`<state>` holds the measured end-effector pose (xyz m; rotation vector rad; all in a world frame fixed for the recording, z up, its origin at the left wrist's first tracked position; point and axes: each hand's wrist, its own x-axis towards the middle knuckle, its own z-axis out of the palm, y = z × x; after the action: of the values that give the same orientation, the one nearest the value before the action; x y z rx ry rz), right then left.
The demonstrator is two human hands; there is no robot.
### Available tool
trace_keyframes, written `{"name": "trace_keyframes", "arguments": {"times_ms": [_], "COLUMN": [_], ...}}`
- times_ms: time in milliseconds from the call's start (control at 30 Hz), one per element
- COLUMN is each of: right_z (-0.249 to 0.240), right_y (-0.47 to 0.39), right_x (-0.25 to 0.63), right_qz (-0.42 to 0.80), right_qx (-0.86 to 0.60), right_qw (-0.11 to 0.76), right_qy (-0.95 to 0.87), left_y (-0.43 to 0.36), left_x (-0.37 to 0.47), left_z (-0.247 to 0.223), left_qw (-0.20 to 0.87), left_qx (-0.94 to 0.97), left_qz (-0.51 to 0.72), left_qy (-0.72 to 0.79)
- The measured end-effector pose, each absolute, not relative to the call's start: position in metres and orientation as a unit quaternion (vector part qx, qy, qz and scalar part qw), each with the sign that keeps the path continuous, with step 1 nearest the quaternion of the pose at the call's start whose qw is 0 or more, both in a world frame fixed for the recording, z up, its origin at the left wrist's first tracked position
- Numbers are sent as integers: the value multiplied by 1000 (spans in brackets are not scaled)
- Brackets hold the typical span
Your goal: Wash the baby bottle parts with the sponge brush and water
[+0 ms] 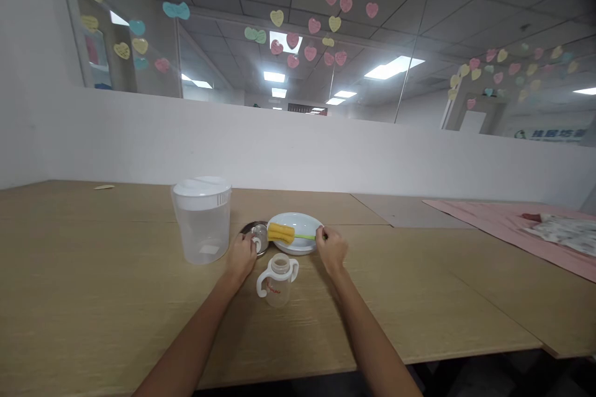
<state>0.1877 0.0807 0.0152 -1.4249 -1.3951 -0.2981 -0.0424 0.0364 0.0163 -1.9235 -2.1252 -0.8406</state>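
My right hand (332, 249) is closed around the green handle of a bottle brush (282, 234). The brush has a yellow sponge head that points left over a white oval basin (298, 250). In my left hand (242, 255) is a small clear cup (261, 237) with a white part on it, held close to the sponge's left end. Behind that cup is a round metal tray (251, 226), partly covered by it. Between my forearms stands a clear baby bottle (279, 288) upright, with two white handles, an open top and red print.
A tall clear plastic pitcher (205, 229) with a white lid stands left of my left hand. A pink cloth (470, 217) with a patterned fabric (565, 232) on it lies far right. A white wall (279, 149) with glass above borders the wooden table (116, 304).
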Motion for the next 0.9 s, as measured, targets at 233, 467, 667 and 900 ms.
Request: {"name": "trace_keyframes", "arguments": {"times_ms": [233, 467, 667, 900], "right_z": [15, 16, 16, 16], "right_y": [82, 81, 81, 80], "right_x": [189, 188, 189, 189], "right_qz": [-126, -125, -127, -121], "right_qx": [-595, -597, -596, -600], "right_qw": [528, 522, 522, 511], "right_qy": [-593, -596, -597, -604], "left_y": [36, 37, 33, 36], "left_x": [-44, -46, -46, -51], "left_z": [17, 16, 18, 14], "left_qw": [98, 140, 166, 155], "left_qx": [-641, -645, -658, -635], "left_qz": [-255, -216, -200, -206], "left_qy": [-718, -719, -707, -728]}}
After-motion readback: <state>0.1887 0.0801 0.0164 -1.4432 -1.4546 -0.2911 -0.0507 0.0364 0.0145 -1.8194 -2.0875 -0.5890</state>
